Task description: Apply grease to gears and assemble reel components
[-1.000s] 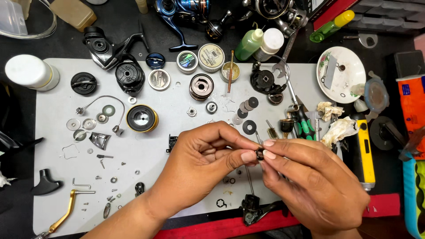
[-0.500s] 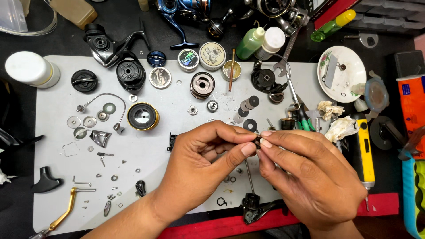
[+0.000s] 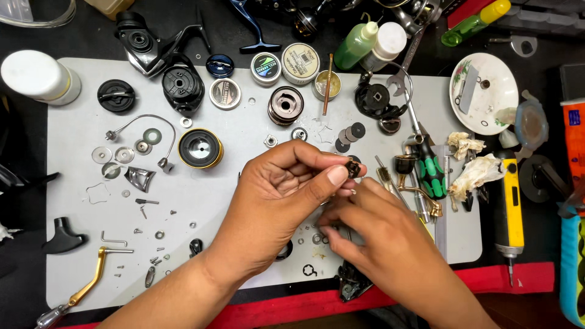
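Head view, and it's the only view we get: left hand [image 3: 274, 195] up over the grey mat [image 3: 79, 201], thumb and forefinger pressed together on a small dark reel part [image 3: 352, 168], pinching it right at the fingertips. The part sits at the very tip of that grip, barely any of it showing past the thumb. Right hand [image 3: 390, 244] lies just below and to the right of the grip, fingers curled in and down towards the mat; whether those fingers close on anything I cannot tell, the knuckles hide it.

Risk now, as I judge it: the hold is thin, on a tiny and probably greasy piece. A slip would drop it straight beneath the grip, among loose washers and screws [image 3: 155, 234], where it could get lost or roll under the hands.

Around the grip: up and left, a gold-rimmed spool [image 3: 200, 148]; directly above, a bronze spool [image 3: 285, 105]. To the right, a green-handled screwdriver [image 3: 431, 170] and a gold handle arm [image 3: 420, 192] lie close, near enough for a right wrist swing to knock them. Farther right, crumpled tissue [image 3: 481, 170] and a yellow tool [image 3: 510, 207]. All of it rests on the dark surface [image 3: 24, 268].
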